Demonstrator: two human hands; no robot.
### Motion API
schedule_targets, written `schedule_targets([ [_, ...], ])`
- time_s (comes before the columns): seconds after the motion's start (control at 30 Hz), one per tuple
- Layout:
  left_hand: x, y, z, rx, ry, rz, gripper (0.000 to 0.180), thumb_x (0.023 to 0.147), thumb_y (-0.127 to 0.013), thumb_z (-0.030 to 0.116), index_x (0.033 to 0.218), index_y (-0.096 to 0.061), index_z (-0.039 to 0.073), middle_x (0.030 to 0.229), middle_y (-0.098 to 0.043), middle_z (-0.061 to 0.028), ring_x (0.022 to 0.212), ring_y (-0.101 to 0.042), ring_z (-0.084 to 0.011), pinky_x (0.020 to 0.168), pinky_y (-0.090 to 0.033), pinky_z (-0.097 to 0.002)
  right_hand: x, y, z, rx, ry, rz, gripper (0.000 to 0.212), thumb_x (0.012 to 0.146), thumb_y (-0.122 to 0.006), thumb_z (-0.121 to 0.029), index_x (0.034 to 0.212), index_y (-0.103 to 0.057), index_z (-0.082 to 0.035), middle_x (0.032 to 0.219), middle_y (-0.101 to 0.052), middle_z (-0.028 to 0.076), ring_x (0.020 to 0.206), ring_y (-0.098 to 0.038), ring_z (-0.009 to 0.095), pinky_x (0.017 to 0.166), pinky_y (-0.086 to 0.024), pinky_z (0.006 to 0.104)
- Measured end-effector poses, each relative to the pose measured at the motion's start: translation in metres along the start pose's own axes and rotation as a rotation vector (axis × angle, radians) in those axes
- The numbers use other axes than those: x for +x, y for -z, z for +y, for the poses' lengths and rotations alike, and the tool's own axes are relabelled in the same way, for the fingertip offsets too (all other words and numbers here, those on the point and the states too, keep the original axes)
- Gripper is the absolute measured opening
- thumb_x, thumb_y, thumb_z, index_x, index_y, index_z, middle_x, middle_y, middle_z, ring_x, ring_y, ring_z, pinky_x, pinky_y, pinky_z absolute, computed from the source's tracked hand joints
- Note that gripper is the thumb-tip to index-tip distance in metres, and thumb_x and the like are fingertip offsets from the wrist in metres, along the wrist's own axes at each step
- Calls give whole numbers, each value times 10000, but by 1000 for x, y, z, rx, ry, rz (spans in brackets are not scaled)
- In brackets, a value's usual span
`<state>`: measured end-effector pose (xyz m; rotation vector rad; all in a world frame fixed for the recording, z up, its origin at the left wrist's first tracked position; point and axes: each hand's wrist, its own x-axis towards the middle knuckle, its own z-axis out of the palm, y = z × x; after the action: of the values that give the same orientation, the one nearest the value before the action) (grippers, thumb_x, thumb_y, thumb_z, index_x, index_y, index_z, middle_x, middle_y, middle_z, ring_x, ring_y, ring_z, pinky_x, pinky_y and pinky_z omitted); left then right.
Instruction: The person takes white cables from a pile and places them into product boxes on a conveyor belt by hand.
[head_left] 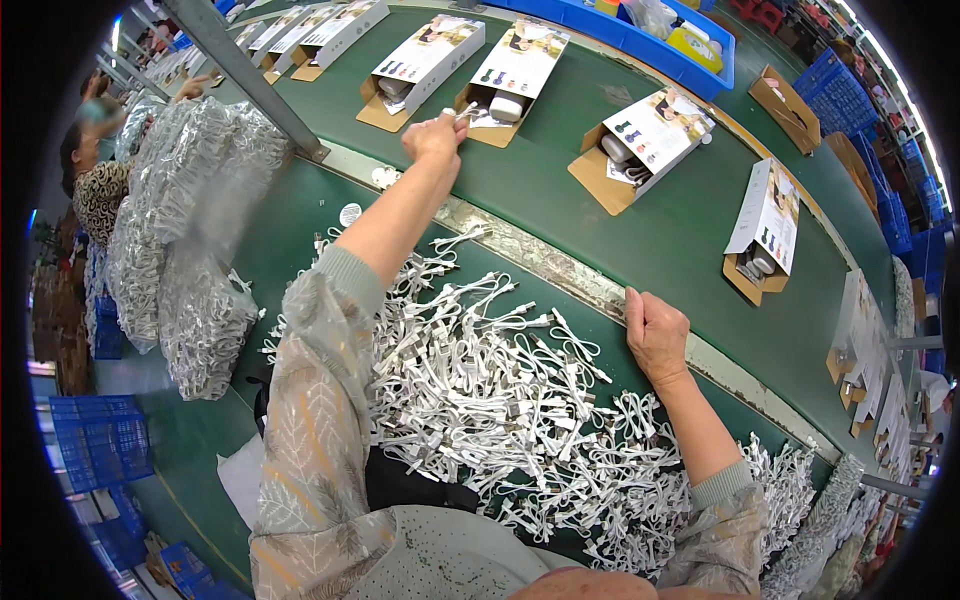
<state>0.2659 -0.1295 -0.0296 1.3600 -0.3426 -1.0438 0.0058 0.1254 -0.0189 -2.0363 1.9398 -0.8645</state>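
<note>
My left hand [437,138] reaches over the green conveyor belt [520,185], its fingers closed on a white USB cable whose end shows at the fingertips. Just beyond it lies an open printed box [520,60] with a white device [507,106] showing at its open flap end. Another open box [425,62] lies to its left. Over the metal rail [560,265], my right hand [658,335] is curled shut with the thumb up; whatever its fingers may hold is hidden. Below both hands spreads a big pile of short white cables [500,390].
More open boxes [655,140] lie along the belt toward the right. A blue bin [640,45] stands beyond the belt. Clear bags of cables [190,220] are heaped at left, beside a slanted metal post [240,75]. Another person [95,180] is at far left. Blue crates [100,440] stand lower left.
</note>
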Motion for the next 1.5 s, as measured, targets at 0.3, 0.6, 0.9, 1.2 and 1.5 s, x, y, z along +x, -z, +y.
schedule_targets([
  [0.3,-27,-2,12,873,-242,-826,208,705,-663,67,908,-687,32,783,-664,-94,675,-616,-154,615,-504,-284,-1,-1,-1,15,-2,16,357,869,-568,-204,561,-493,-40,546,-508,150,487,-516,340,464,-414,406],
  [0.6,-104,97,55,1687,-666,-828,135,707,-612,155,796,-647,59,816,-649,-166,819,-622,-342,744,-493,-426,-2,2,4,-10,28,44,352,869,-564,-207,564,-500,-43,546,-521,140,494,-532,330,469,-424,405],
  [0.9,-61,15,29,1454,-1027,-432,198,655,-637,224,735,-641,43,782,-647,-183,728,-629,-366,648,-495,-454,-7,0,4,-32,50,110,357,869,-560,-226,560,-500,-57,562,-531,154,501,-532,345,465,-414,423],
  [1.2,-79,6,9,1126,-803,-898,334,711,-638,200,982,-629,4,938,-645,-195,889,-616,-345,817,-485,-392,-8,6,-5,2,46,94,350,876,-554,-193,567,-483,-46,554,-505,154,505,-522,336,479,-410,410],
  [1.5,-160,91,45,1741,-707,-1251,256,680,-654,173,891,-596,40,911,-629,-162,903,-605,-323,781,-480,-415,-10,6,-3,-32,72,130,342,879,-549,-206,577,-502,-51,541,-512,152,500,-528,335,478,-412,412],
])
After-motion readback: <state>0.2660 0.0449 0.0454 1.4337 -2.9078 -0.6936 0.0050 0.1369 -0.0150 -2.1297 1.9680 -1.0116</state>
